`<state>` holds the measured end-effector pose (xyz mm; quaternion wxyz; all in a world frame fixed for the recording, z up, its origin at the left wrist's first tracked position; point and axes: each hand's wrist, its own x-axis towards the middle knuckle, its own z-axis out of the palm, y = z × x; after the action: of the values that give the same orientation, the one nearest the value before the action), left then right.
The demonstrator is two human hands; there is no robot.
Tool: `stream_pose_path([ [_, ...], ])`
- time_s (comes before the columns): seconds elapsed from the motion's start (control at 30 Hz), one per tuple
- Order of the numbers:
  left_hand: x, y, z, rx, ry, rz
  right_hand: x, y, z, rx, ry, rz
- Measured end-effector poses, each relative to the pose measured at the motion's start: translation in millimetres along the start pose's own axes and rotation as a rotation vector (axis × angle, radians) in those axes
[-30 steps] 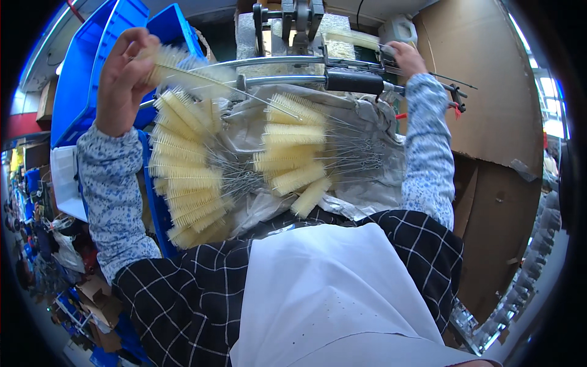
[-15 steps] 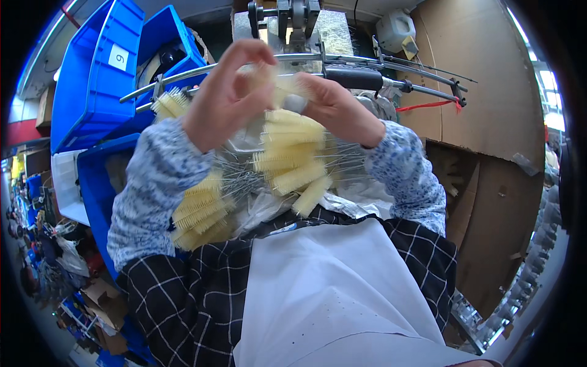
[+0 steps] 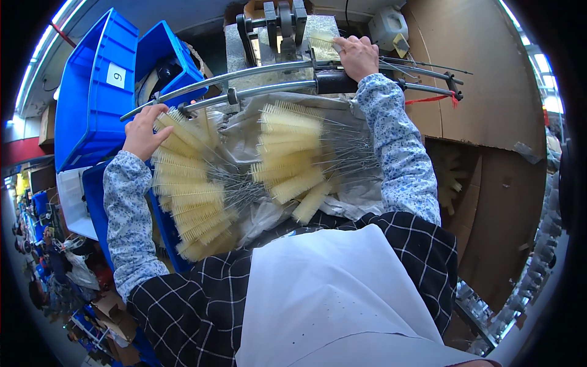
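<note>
Pale yellow bottle brushes with twisted wire stems lie in two fanned piles on my lap, the left pile (image 3: 194, 192) and the middle pile (image 3: 292, 137). At the top of the left pile, my left hand (image 3: 143, 131) has its thumb and fingers closed around the end of a brush. My right hand (image 3: 359, 58) is raised beyond the metal rails, its fingers curled on another bottle brush (image 3: 322, 41). That brush's bristles stick out leftward, beside the machine. Thin wires show right of the hand.
Two curved metal rails (image 3: 269, 88) with a black roller (image 3: 336, 82) cross in front of a dark machine (image 3: 284, 27). Blue bins (image 3: 98, 92) stand at the left. Cardboard (image 3: 483, 73) walls the right side, with a white jug (image 3: 389, 25) near the back.
My hands were together above the middle pile, blurred around something pale. They have parted: the left moved down-left to the left pile, the right moved up-right past the rails.
</note>
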<state>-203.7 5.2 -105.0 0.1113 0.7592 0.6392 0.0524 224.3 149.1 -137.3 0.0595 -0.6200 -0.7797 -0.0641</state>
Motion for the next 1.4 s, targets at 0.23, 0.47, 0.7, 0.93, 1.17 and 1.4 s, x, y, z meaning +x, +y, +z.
stream_pose_path([
  [0.23,2.0,16.9,0.9,0.013,-0.059,0.035,-0.8,0.3,4.0,-0.002,0.032,-0.008],
  [0.47,5.9,34.5,-27.7,-0.047,-0.254,0.016,7.4,13.8,19.6,0.029,0.069,-0.069],
  [0.7,27.7,87.3,-14.1,-0.231,-0.019,0.28,36.3,9.2,1.2,0.051,-0.261,-0.148],
  [0.93,36.9,168.4,3.0,-0.378,-0.347,0.27,10.9,24.5,13.4,0.097,0.281,0.07],
  [1.17,13.0,169.5,8.3,-0.279,-0.192,0.681,4.1,66.8,43.6,0.129,0.292,0.091],
  [1.4,12.6,158.0,-6.8,-0.426,-0.191,0.51,6.5,30.4,44.6,0.173,0.327,0.071],
])
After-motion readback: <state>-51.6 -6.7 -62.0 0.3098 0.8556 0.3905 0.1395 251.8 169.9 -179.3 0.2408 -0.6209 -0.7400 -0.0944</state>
